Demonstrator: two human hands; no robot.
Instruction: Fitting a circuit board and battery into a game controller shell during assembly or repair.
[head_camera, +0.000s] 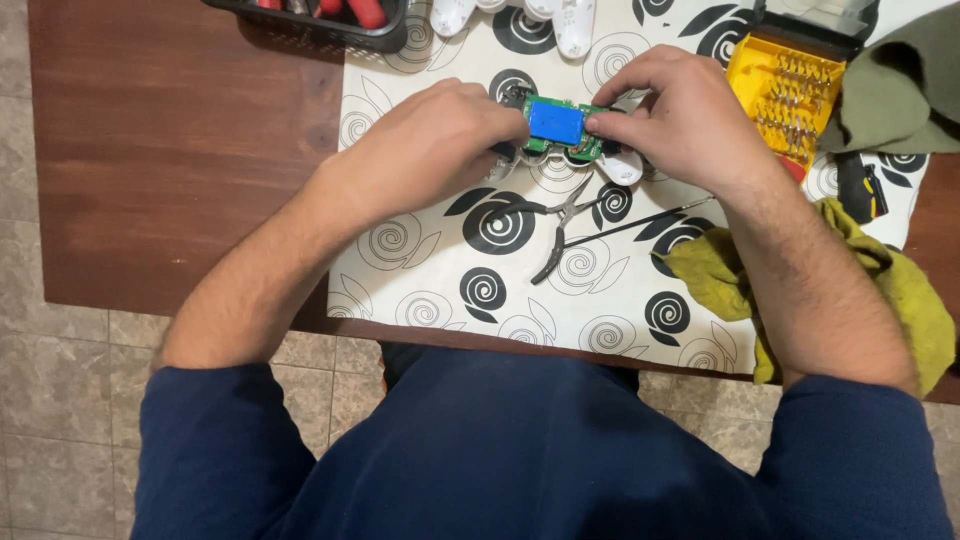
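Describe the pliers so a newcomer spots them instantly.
Start at the white mat with black spiral flowers on the brown table. Just below the two hands holding the green circuit board, the pliers lie at the mat's middle. Unlike the thin straight probe beside them, they have two curved black handles.

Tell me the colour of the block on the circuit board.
Blue block on a green circuit board, seen in the head view.
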